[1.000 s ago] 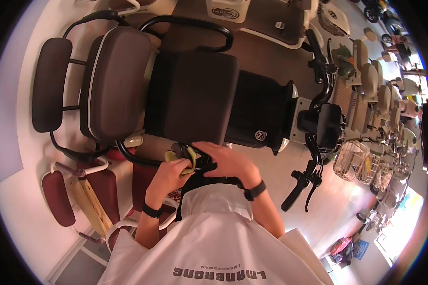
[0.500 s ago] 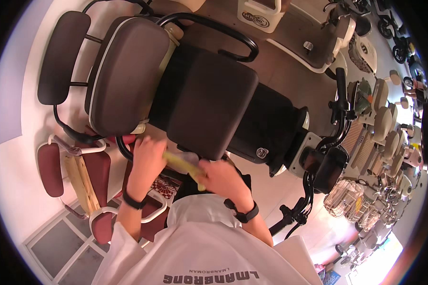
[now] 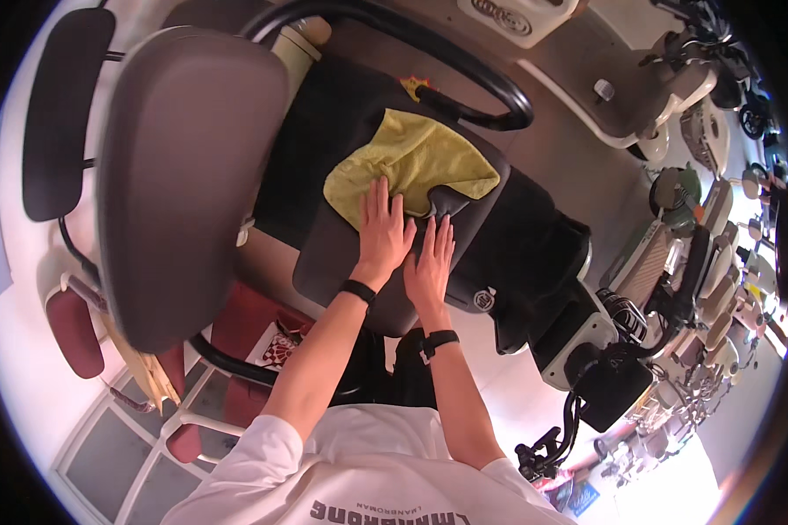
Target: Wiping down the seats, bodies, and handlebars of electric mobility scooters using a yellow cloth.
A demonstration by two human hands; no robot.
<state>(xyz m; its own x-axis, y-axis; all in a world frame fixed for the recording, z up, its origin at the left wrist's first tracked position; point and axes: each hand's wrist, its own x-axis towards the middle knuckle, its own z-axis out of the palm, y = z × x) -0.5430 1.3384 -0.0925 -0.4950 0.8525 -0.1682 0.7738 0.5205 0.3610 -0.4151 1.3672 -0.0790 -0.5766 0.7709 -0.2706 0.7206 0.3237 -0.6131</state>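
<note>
A yellow cloth (image 3: 429, 153) lies spread over the dark brown front seat (image 3: 385, 297) of a scooter, one edge folded up. My left hand (image 3: 382, 234) presses flat on the cloth's near edge, its fingers stretched out. Just to the right, my right hand (image 3: 429, 267) rests on the seat, fingers extended and the tips by the cloth's lower border. Neither hand grips anything. A black band is on each wrist.
The large rear seat (image 3: 193, 175) stands at the left, with a curved black armrest (image 3: 464, 48) beyond. Black handlebars (image 3: 569, 437) and a dark display (image 3: 617, 389) are at the right. Other scooters line the far right. A red-seated vehicle (image 3: 74, 332) stands at the lower left.
The yellow cloth, held between both hands near my body before, now lies spread on the front seat. Both hands have reached forward and flattened out, and my view has moved closer to the seat.
</note>
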